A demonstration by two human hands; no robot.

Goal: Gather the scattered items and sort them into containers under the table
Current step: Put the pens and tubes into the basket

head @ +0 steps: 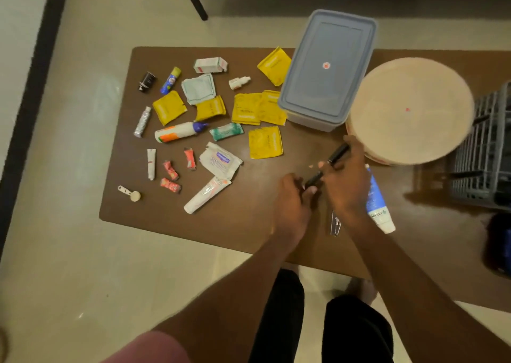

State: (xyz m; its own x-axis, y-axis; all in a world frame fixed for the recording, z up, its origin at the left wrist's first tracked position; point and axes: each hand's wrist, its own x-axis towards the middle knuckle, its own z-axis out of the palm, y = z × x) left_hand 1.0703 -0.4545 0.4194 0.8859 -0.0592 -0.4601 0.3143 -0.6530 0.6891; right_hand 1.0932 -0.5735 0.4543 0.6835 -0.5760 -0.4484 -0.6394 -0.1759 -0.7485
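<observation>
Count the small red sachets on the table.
3, clustered left of the wipes pack: one upper right, one middle, one lowest. None appears hidden.

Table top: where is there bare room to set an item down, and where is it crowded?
Bare patches: the near edge of the table, in front of the white tube and left of the left hand; also the near right, below the basket. Crowded: the left half, packed with yellow sachets, tubes and packets up to the lidded box.
</observation>
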